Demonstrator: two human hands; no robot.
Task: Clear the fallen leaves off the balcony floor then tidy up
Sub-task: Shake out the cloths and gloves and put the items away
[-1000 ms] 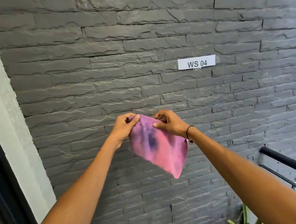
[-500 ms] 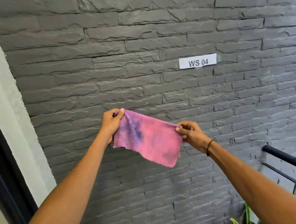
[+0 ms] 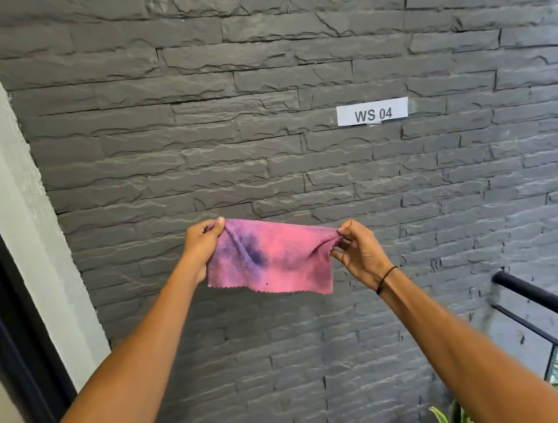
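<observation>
Hands have drawn apart: left hand (image 3: 204, 244) and right hand (image 3: 358, 254) pinch pink cloth (image 3: 268, 257) stretched between their fingers.

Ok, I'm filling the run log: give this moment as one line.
left hand: pinches corner of pink purple-stained microfibre cloth | right hand: pinches opposite corner | cloth: spread flat before grey stone wall

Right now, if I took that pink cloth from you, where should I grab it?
Pinch the pink cloth along its free bottom edge, coming from below. The left hand and right hand hold the top corners, and the bottom edge hangs loose.
</observation>
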